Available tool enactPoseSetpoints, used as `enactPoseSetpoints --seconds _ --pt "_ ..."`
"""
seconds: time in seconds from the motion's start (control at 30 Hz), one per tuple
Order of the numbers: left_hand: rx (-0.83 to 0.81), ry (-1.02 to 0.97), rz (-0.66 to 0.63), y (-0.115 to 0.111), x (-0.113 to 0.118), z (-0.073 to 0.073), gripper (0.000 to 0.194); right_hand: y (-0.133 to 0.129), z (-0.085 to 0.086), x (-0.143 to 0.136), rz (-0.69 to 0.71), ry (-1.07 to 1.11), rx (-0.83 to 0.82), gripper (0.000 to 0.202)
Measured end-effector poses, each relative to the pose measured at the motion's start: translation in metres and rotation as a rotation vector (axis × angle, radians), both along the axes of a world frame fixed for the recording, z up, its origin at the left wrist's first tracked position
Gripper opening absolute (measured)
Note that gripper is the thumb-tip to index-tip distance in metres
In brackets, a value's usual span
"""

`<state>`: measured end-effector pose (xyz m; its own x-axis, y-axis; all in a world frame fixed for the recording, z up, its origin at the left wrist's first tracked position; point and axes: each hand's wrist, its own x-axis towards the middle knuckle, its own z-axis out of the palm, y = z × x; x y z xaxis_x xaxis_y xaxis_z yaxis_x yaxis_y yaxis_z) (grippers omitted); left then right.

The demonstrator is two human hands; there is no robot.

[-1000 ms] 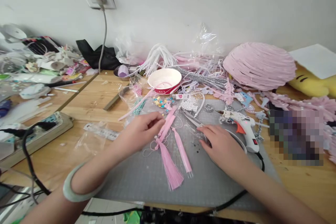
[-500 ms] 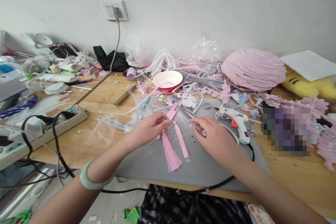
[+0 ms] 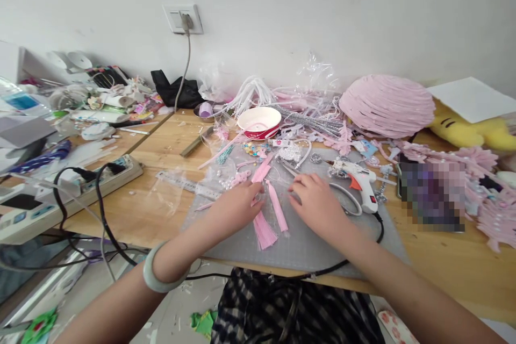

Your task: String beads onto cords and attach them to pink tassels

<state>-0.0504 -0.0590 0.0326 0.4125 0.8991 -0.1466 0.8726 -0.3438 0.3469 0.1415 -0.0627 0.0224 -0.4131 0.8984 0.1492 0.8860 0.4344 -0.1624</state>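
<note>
My left hand [image 3: 242,205] is at the centre of the grey cutting mat [image 3: 318,250], its fingers bent over the top of a pink tassel [image 3: 265,232]. What its fingertips grip is too small to make out. A second pink tassel [image 3: 277,207] lies on the mat between my hands. My right hand [image 3: 312,196] is to its right, palm down, fingers bent and a little apart, with nothing visible in them. Metal tweezers or scissors [image 3: 289,168] lie just beyond its fingertips. Pink ribbon [image 3: 262,169] rests above my left hand.
A white glue gun [image 3: 365,188] lies right of my right hand, its black cord running along the front edge. Behind are a red-and-white bowl [image 3: 259,122] and beads. A ruler [image 3: 189,185] and power strip [image 3: 72,199] are on the left, a phone [image 3: 431,193] on the right.
My left hand has turned more palm down over the tassel top. My right hand has shifted slightly left, its fingers lower toward the mat. The view has shifted a little.
</note>
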Motion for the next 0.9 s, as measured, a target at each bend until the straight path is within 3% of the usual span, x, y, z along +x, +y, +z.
enactPoseSetpoints --seconds 0.27,0.77,0.9 --pt "0.211 0.171 -0.102 0.010 0.005 -0.019 0.047 -0.011 -0.002 -0.022 0.031 -0.114 -0.120 0.019" --pt "0.156 0.039 -0.097 0.018 -0.002 -0.033 0.046 0.003 -0.003 -0.031 -0.014 -0.098 -0.163 0.017" --pt "0.106 -0.104 -0.077 0.021 -0.004 -0.029 0.044 0.004 -0.001 -0.033 -0.019 -0.087 -0.151 0.017"
